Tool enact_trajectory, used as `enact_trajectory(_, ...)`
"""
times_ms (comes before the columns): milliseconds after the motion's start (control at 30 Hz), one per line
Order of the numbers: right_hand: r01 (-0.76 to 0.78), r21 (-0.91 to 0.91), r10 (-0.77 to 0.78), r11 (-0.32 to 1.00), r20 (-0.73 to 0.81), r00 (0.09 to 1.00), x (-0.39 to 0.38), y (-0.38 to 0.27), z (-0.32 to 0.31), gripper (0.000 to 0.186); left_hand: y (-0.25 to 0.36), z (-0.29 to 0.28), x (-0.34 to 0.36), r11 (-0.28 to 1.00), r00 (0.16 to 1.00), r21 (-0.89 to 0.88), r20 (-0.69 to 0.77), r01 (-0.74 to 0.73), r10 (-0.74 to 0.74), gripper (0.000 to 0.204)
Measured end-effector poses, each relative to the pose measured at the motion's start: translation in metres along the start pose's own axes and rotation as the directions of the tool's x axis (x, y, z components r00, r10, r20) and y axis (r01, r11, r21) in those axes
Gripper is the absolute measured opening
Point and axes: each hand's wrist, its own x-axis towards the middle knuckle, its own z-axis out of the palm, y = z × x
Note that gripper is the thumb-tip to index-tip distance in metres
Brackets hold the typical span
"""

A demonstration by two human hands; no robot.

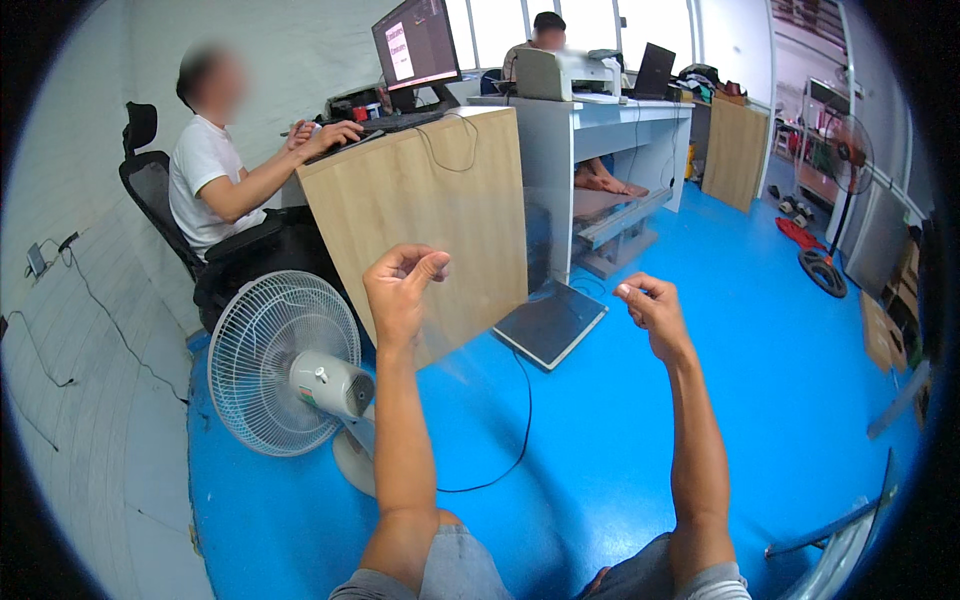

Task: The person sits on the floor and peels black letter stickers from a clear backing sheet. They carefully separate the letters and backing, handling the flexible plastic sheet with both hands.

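Observation:
My left hand (408, 290) is raised in front of the wooden desk side, its fingers curled and the thumb pressed against them. Level with it, my right hand (655, 312) is held over the blue floor in a similar pinch. Between the two hands spreads a very faint, see-through plastic sheet (448, 350), pinched by both. Its streaks and haze show against the desk and floor, but most of its outline is too clear to make out. Whether it is a single layer or a bag, I cannot tell.
A grey fan (285, 362) stands close on the left. Beyond it a person (220, 180) sits at a wooden desk (430, 230) with a monitor. A dark flat panel (550, 325) and a cable lie on the floor. Another person (535, 45) sits behind the printer (570, 75).

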Motion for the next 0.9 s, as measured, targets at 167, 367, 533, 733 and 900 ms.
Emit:
enact_trajectory(167, 0.042, 0.127, -0.043, 0.991, 0.004, 0.999, -0.001, -0.023, -0.006, 0.016, -0.005, -0.005, 0.001, 0.993, 0.993, -0.005, -0.016, 0.117, -0.117, 0.020)
enact_trajectory(367, 0.029, 0.184, -0.022, 0.983, -0.039, 0.999, -0.004, -0.034, -0.016, 0.016, -0.012, -0.003, 0.003, 0.980, 0.979, 0.004, 0.039, 0.199, -0.199, 0.023)
enact_trajectory(533, 0.004, 0.259, 0.029, 0.966, -0.123, 0.992, -0.004, -0.041, -0.011, 0.014, -0.003, 0.002, 0.003, 0.961, 0.962, -0.046, 0.057, 0.271, -0.269, 0.027)
enact_trajectory(733, 0.086, 0.201, -0.029, 0.976, -0.272, 0.962, -0.004, -0.040, -0.011, 0.012, 0.009, 0.005, -0.002, 0.937, 0.886, 0.052, 0.311, 0.345, -0.343, 0.042)
enact_trajectory(900, 0.127, 0.249, -0.084, 0.960, -0.177, 0.981, 0.003, -0.028, -0.003, 0.014, -0.010, -0.014, 0.003, 0.933, 0.921, 0.201, 0.196, 0.299, -0.338, 0.029)
